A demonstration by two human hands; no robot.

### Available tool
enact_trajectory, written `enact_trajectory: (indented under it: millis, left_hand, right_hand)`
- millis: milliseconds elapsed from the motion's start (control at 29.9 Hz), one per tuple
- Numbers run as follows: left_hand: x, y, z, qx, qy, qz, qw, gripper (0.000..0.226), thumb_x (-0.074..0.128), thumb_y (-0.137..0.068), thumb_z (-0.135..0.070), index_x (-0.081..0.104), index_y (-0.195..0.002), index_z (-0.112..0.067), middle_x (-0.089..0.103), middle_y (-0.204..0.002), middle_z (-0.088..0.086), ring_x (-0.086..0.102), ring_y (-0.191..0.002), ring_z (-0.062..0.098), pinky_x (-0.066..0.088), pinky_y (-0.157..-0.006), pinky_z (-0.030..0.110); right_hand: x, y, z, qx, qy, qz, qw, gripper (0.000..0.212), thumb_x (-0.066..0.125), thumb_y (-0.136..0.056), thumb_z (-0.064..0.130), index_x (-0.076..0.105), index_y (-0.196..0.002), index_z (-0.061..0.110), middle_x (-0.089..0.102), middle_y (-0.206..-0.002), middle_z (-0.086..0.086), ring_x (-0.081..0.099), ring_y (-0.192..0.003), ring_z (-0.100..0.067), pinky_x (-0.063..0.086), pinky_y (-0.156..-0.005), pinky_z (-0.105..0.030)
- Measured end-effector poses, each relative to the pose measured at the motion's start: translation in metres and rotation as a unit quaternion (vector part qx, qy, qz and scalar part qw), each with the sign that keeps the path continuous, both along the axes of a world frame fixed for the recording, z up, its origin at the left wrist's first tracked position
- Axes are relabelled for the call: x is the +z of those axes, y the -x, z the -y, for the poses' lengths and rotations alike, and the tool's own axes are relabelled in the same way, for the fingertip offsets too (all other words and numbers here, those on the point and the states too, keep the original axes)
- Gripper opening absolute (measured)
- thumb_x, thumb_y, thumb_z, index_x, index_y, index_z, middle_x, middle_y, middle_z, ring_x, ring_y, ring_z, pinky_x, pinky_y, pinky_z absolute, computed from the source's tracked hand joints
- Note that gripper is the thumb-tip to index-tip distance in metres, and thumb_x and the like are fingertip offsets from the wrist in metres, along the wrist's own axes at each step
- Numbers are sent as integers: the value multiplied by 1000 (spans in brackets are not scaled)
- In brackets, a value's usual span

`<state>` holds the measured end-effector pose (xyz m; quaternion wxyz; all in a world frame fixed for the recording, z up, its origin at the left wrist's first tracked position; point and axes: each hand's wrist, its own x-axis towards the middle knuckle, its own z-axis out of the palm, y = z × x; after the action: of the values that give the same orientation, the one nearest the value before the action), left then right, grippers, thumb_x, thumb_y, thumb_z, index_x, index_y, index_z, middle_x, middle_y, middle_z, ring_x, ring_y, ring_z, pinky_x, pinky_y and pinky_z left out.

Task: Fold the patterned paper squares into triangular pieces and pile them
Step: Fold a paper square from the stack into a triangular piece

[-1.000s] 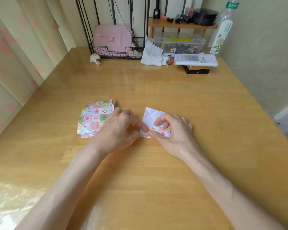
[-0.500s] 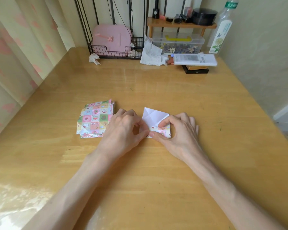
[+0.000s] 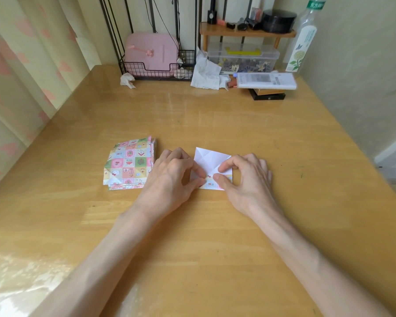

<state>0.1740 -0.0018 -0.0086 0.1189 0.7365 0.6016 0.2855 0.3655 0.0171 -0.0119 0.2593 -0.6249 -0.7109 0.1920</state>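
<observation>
One paper square [image 3: 208, 160] lies white side up in the middle of the wooden table [image 3: 215, 115], its creases showing and its near edge turned up so the pattern shows. My left hand [image 3: 173, 177] pinches the near left part of that folded edge with thumb and forefinger. My right hand [image 3: 246, 177] pinches the near right part, thumb below and forefinger on top. A pile of patterned paper pieces [image 3: 129, 164] lies just left of my left hand, apart from it.
Along the back wall stand a wire basket [image 3: 156, 69] with a pink case, crumpled tissues [image 3: 205, 73], a clear plastic box [image 3: 242, 57], a white flat box on a dark one [image 3: 266, 81] and a tall bottle [image 3: 303, 42]. A curtain hangs at the left.
Both hands have stayed on the paper's near edge. The fingers have shifted slightly along the fold, and more of the patterned strip now shows between them.
</observation>
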Motion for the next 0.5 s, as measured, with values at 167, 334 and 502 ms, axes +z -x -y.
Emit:
enact_trajectory:
  millis: [167,334,502]
  left_hand:
    - [0,1,-2,-8,13,19,1000,14,81,-84,-37,76,-97,-37,54,-95,-10,46,-92,17,44,-86,35]
    - [2,2,-3,-9,23,23,999,18,81,-82,-42,77,-98,-36,56,-95,-9,46,-93,18,44,-87,37]
    - [2,2,-3,-12,28,23,999,18,81,-83,-41,77,-100,-38,54,-96,-10,44,-94,15,42,-88,33]
  right_hand:
    - [1,0,1,14,0,10,1000,5,72,-89,45,68,-89,42,44,-107,17,31,-103,-6,17,-82,-24]
    - [3,-1,0,32,10,26,999,9,70,-90,48,63,-85,44,42,-108,18,28,-103,-5,16,-82,-24]
    - [3,-2,-1,37,14,27,999,10,69,-89,51,64,-86,44,41,-110,17,28,-105,-6,16,-83,-23]
